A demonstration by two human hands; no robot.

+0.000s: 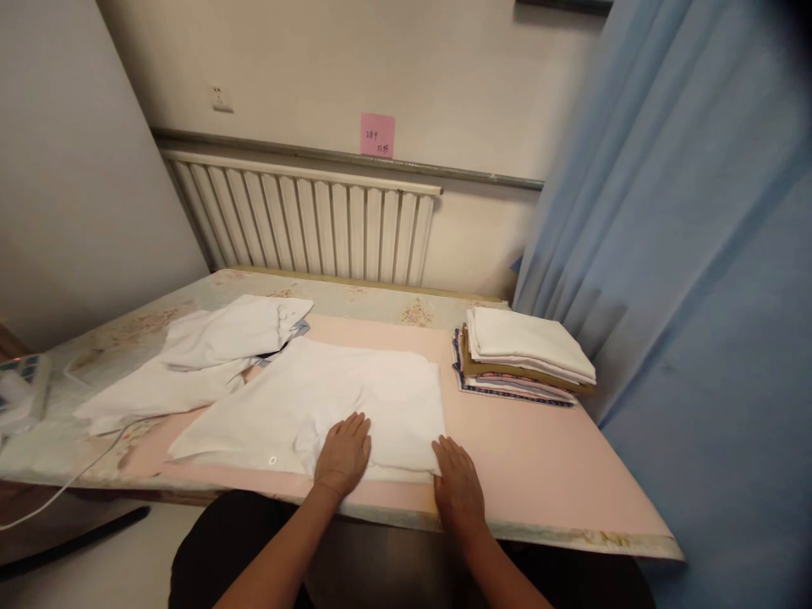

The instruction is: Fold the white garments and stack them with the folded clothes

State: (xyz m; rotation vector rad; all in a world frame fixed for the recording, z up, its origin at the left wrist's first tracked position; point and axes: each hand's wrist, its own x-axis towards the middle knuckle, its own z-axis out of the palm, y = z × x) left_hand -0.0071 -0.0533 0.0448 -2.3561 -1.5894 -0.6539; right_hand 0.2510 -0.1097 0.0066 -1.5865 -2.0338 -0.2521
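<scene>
A white cloth garment (pixel 381 381), partly folded, lies spread on the pink mat (pixel 526 457) in front of me. My left hand (pixel 344 452) rests flat on its near edge, fingers stretched out, beside some wrinkles. At the garment's near right corner, my right hand (pixel 458 484) lies with its fingers extended and its fingertips touching the edge. Neither hand grips the fabric. A small white ring (pixel 272 461) shows on the garment's left part near the front.
On the right stands a stack of folded cloths (pixel 529 347), white on top. A crumpled white cloth pile (pixel 209 355) lies at left, with a white cable (pixel 82 465) in front. Behind the table are a radiator (pixel 317 220) and wall; a blue curtain (pixel 698 211) hangs right.
</scene>
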